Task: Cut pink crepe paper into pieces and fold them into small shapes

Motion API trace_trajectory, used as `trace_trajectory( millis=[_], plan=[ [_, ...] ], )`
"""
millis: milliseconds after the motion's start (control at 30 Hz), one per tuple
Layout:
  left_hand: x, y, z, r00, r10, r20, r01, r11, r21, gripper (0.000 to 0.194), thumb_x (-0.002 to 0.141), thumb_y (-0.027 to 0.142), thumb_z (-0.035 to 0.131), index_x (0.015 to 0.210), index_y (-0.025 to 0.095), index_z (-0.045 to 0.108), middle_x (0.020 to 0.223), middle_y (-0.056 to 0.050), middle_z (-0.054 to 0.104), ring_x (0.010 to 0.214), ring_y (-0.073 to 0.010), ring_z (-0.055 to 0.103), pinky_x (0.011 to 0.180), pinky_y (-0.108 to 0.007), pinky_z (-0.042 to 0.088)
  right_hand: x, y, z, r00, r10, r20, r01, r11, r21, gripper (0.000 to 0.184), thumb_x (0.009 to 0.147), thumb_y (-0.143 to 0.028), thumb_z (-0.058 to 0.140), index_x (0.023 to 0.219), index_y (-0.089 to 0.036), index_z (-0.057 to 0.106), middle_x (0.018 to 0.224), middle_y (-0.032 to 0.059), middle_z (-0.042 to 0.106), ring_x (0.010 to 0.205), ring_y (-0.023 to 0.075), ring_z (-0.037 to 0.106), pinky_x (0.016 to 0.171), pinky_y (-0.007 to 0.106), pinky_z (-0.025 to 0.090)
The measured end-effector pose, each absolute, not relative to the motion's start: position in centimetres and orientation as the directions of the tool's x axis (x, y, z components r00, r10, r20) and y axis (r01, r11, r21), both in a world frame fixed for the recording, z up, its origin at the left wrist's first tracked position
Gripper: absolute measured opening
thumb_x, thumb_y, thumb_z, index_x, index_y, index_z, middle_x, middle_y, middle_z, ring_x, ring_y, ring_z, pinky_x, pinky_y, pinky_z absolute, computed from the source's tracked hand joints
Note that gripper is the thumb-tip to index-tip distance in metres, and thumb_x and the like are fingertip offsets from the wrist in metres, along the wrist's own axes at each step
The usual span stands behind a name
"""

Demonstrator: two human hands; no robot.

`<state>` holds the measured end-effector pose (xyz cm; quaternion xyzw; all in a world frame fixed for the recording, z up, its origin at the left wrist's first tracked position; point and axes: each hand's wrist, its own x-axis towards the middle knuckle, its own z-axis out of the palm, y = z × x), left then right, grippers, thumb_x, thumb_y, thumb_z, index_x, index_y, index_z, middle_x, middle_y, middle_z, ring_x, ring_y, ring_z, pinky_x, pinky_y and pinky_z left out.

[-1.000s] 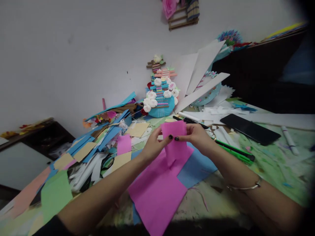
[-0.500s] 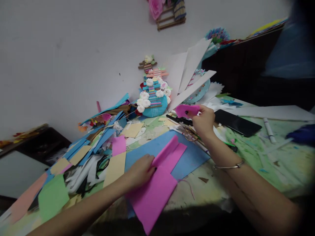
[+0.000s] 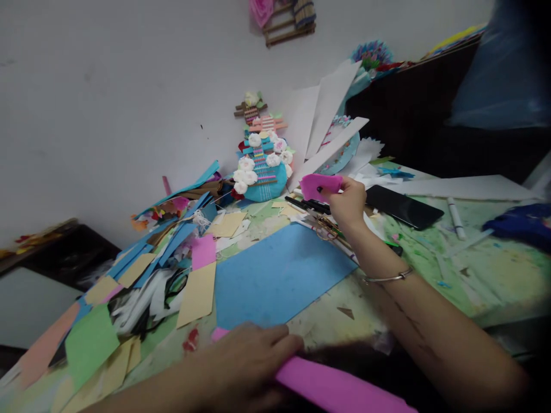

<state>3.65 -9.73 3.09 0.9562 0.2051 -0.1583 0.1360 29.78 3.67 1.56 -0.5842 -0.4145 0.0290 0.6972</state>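
My right hand is raised over the table's far middle, its fingers pinched on a small pink paper piece. My left hand lies at the near edge with its fingers curled over a large pink paper sheet, which hangs partly off the table. A blue sheet lies flat between the two hands. Scissors and black pens lie just below my right hand.
A heap of blue, tan, green and pink paper scraps fills the left side. A blue paper guitar with white flowers leans on the wall. A black phone, a white marker and white sheets lie at right.
My left hand has dragged the large pink sheet off the blue sheet toward the near edge. My right hand has carried the small torn pink piece up and away.
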Motion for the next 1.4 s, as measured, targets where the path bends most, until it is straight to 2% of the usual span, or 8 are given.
trace_trajectory(
  millis=[133, 267, 400, 600, 967, 1167, 1300, 1400],
  plan=[
    [1.4, -5.4, 4.0, 0.773, 0.618, -0.141, 0.632, -0.733, 0.252, 0.016, 0.088, 0.032, 0.044, 0.099, 0.022, 0.049, 0.095, -0.004, 0.064, 0.085, -0.0215, 0.061, 0.073, -0.03, 0.043, 29.7, 3.8, 1.5, 0.654, 0.54, 0.53, 0.431, 0.31, -0.848, 0.032, 0.061, -0.024, 0.061, 0.09, -0.015, 0.074, 0.077, 0.0061, 0.07, 0.073, 0.0224, 0.06, 0.069, 0.036, 0.046],
    [-0.4, -0.7, 3.1, 0.35, 0.932, -0.093, 0.93, -0.358, -0.08, 0.029, 0.092, 0.035, 0.032, 0.108, 0.013, 0.043, 0.091, -0.016, 0.064, 0.077, -0.0284, 0.062, 0.065, -0.035, 0.041, 29.6, 3.8, 1.3, 0.639, 0.563, 0.524, 0.424, 0.311, -0.851, 0.034, 0.061, -0.023, 0.06, 0.091, -0.014, 0.074, 0.077, 0.0065, 0.069, 0.072, 0.0217, 0.06, 0.068, 0.035, 0.046],
    [0.1, -2.6, 2.5, 0.454, 0.858, -0.242, 0.878, -0.477, -0.042, 0.026, 0.09, 0.036, 0.039, 0.107, 0.018, 0.049, 0.091, -0.012, 0.067, 0.08, -0.0269, 0.064, 0.068, -0.033, 0.042, 29.6, 3.8, 1.2, 0.625, 0.586, 0.516, 0.414, 0.313, -0.855, 0.034, 0.061, -0.022, 0.059, 0.091, -0.016, 0.074, 0.076, 0.0046, 0.069, 0.072, 0.0208, 0.06, 0.069, 0.035, 0.047],
    [2.6, -9.7, 5.3, 0.79, 0.396, -0.469, 0.556, -0.786, 0.272, 0.025, 0.091, 0.04, 0.039, 0.105, 0.029, 0.057, 0.096, -0.005, 0.068, 0.076, -0.0268, 0.062, 0.064, -0.035, 0.04, 29.5, 3.7, 1.2, 0.626, 0.603, 0.494, 0.369, 0.33, -0.869, 0.035, 0.059, -0.023, 0.061, 0.091, -0.016, 0.074, 0.078, 0.0048, 0.069, 0.075, 0.0215, 0.06, 0.071, 0.035, 0.047],
    [-2.3, 6.4, 7.7, 0.545, 0.837, 0.049, 0.824, -0.545, 0.156, 0.02, 0.078, 0.038, 0.058, 0.086, 0.02, 0.059, 0.081, -0.006, 0.063, 0.082, -0.0273, 0.058, 0.078, -0.034, 0.039, 28.6, 3.7, 1.5, 0.555, 0.726, 0.406, 0.032, 0.469, -0.883, 0.035, 0.058, -0.027, 0.065, 0.088, -0.01, 0.068, 0.079, 0.0061, 0.07, 0.072, 0.0197, 0.062, 0.067, 0.033, 0.049],
    [-0.4, 8.5, 6.7, 0.372, 0.842, 0.391, 0.772, -0.515, 0.372, 0.048, 0.08, 0.041, 0.057, 0.117, 0.012, 0.046, 0.135, -0.021, 0.04, 0.131, -0.0361, 0.029, 0.101, -0.046, 0.03, 26.2, 3.4, 0.7, 0.212, 0.891, 0.402, -0.092, 0.428, -0.899, 0.029, 0.056, -0.03, 0.071, 0.079, -0.012, 0.068, 0.073, 0.0056, 0.07, 0.066, 0.0187, 0.063, 0.064, 0.035, 0.052],
    [3.0, 5.1, 3.1, 0.448, 0.811, 0.376, 0.538, -0.58, 0.612, 0.051, 0.087, 0.051, 0.042, 0.124, 0.016, 0.045, 0.126, -0.013, 0.055, 0.114, -0.0239, 0.054, 0.09, -0.034, 0.046, 24.1, 2.9, -0.2, -0.047, 0.924, 0.379, -0.057, 0.377, -0.925, 0.027, 0.057, -0.027, 0.073, 0.081, -0.014, 0.072, 0.075, 0.0042, 0.071, 0.067, 0.0182, 0.063, 0.066, 0.034, 0.051],
    [4.4, 3.3, 0.5, 0.448, 0.817, 0.364, 0.382, -0.543, 0.748, 0.049, 0.078, 0.05, 0.059, 0.112, 0.014, 0.057, 0.111, -0.011, 0.065, 0.098, -0.023, 0.062, 0.083, -0.032, 0.05, 23.3, 2.8, -1.0, -0.16, 0.922, 0.353, 0.01, 0.359, -0.933, 0.022, 0.059, -0.025, 0.073, 0.079, -0.015, 0.072, 0.074, 0.003, 0.07, 0.067, 0.0171, 0.061, 0.066, 0.032, 0.049]
  ],
)
